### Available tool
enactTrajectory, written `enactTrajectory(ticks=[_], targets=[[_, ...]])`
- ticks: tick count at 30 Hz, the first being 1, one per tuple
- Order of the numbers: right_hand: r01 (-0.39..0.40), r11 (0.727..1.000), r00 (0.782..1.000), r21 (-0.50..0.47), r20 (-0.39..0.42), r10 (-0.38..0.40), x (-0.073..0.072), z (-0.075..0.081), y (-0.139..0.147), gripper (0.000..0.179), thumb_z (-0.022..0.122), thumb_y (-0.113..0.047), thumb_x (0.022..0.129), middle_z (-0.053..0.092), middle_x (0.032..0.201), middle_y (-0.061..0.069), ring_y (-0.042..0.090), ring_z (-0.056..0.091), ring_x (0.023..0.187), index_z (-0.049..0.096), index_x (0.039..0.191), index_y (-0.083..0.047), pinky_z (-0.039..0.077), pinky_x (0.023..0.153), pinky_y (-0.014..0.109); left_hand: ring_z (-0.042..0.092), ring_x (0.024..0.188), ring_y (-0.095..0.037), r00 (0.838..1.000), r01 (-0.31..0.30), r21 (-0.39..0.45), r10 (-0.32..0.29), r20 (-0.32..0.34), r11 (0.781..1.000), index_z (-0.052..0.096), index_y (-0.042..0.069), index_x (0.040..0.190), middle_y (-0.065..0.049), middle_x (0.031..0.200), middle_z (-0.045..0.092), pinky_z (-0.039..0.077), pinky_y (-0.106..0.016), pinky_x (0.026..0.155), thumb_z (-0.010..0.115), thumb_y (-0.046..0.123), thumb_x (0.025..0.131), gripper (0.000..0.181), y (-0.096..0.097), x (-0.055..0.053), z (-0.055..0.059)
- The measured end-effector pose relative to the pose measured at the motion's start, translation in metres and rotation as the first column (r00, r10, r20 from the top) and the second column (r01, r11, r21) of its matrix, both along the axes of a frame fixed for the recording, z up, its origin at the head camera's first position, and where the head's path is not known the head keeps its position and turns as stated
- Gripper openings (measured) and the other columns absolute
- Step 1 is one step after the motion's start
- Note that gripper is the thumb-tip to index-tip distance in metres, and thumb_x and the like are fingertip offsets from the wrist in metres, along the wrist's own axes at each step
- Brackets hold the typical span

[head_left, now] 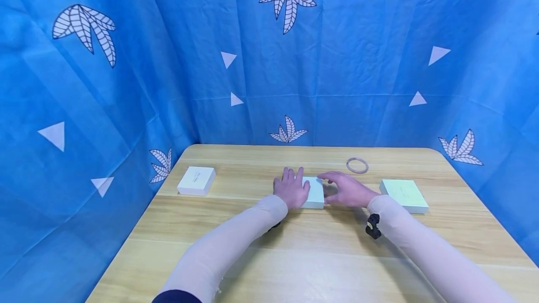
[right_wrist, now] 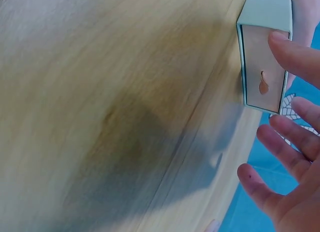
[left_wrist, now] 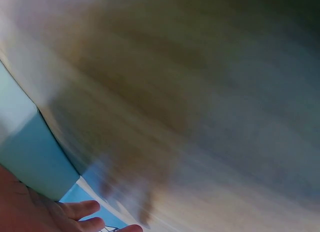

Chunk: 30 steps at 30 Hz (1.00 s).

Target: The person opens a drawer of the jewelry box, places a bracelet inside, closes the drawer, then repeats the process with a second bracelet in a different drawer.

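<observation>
A pale blue-green drawer-style box [head_left: 314, 196] lies on the table between both hands. My left hand [head_left: 290, 190] rests against its left part, fingers extended forward. In the left wrist view, this hand's fingertips [left_wrist: 90, 208] show beside the box's side [left_wrist: 35, 157]. At the box's right end is my right hand [head_left: 350, 191], its fingers spread. In the right wrist view, the box's pale drawer front [right_wrist: 256, 54] has a small finger hole [right_wrist: 263, 83]. One right fingertip [right_wrist: 279, 37] overlaps that front; whether it touches, I cannot tell. The other right fingers stand apart from the box.
A white box [head_left: 196, 181] with small print sits at the table's left. Behind the right hand lies a pinkish ring [head_left: 357, 165]. Right of that hand is a pale green-topped box [head_left: 404, 194]. A blue patterned curtain [head_left: 269, 69] closes the back and sides of the wooden table [head_left: 311, 256].
</observation>
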State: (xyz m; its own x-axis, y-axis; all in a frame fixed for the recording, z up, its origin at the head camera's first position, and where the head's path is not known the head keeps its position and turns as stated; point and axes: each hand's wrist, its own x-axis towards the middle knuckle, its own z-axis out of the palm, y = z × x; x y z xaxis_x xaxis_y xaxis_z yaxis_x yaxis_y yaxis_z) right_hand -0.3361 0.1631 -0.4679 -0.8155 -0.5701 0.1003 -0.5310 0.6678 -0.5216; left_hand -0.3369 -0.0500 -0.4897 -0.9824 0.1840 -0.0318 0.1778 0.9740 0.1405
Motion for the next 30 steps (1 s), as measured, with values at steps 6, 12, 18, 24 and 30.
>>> enactTrajectory(ticks=[6, 12, 18, 24, 30], targets=[[-0.004, 1.000, 1.000, -0.007, -0.015, 0.003, -0.0006, -0.0022, 0.0000, 0.081, 0.087, -0.024, 0.076, 0.055, 0.146, 0.015, 0.038, 0.058, 0.126, 0.051, 0.146, -0.006, 0.046, 0.105, 0.056, 0.020, 0.154, -0.032, 1.000, 0.004, 0.014, -0.004, -0.019, 1.000, 0.020, 0.022, 0.162, -0.016, 0.163, 0.031, 0.032, -0.063, 0.112, 0.017, 0.053, 0.105, 0.065, -0.0002, 0.0024, 0.0028], [0.003, 1.000, 1.000, -0.007, -0.018, -0.003, -0.0002, -0.0033, 0.0004, 0.081, 0.087, -0.025, 0.076, 0.054, 0.147, 0.014, 0.038, 0.058, 0.126, 0.051, 0.146, -0.007, 0.046, 0.105, 0.056, 0.020, 0.154, -0.032, 1.000, 0.006, 0.014, -0.006, -0.029, 1.000, 0.021, 0.021, 0.162, -0.016, 0.163, 0.031, 0.032, -0.062, 0.112, 0.017, 0.051, 0.105, 0.064, 0.0001, 0.0041, 0.0032], [0.000, 1.000, 1.000, -0.003, -0.025, 0.000, 0.0004, -0.0026, 0.0005, 0.081, 0.087, -0.026, 0.076, 0.055, 0.146, 0.014, 0.037, 0.058, 0.126, 0.051, 0.146, -0.007, 0.046, 0.106, 0.056, 0.019, 0.154, -0.032, 1.000, 0.003, 0.005, -0.003, -0.029, 1.000, 0.020, 0.022, 0.162, -0.015, 0.163, 0.030, 0.032, -0.062, 0.113, 0.016, 0.053, 0.105, 0.065, 0.0000, 0.0042, 0.0027], [-0.011, 1.000, 0.999, -0.003, -0.031, 0.011, 0.0019, -0.0012, 0.0014, 0.080, 0.087, -0.026, 0.077, 0.055, 0.146, 0.014, 0.037, 0.056, 0.128, 0.051, 0.146, -0.006, 0.044, 0.107, 0.056, 0.019, 0.154, -0.032, 1.000, 0.008, -0.003, -0.008, -0.008, 1.000, 0.018, 0.023, 0.163, -0.015, 0.164, 0.028, 0.031, -0.063, 0.113, 0.014, 0.055, 0.104, 0.067, -0.0007, 0.0007, 0.0004], [-0.011, 1.000, 1.000, -0.002, -0.025, 0.011, 0.0036, -0.0017, 0.0019, 0.079, 0.086, -0.026, 0.077, 0.054, 0.147, 0.014, 0.037, 0.055, 0.129, 0.051, 0.146, -0.008, 0.043, 0.108, 0.058, 0.019, 0.155, -0.032, 1.000, 0.016, -0.021, -0.016, 0.004, 1.000, 0.018, 0.022, 0.163, -0.015, 0.165, 0.028, 0.032, -0.063, 0.112, 0.013, 0.055, 0.104, 0.067, -0.0019, 0.0023, 0.0031]])
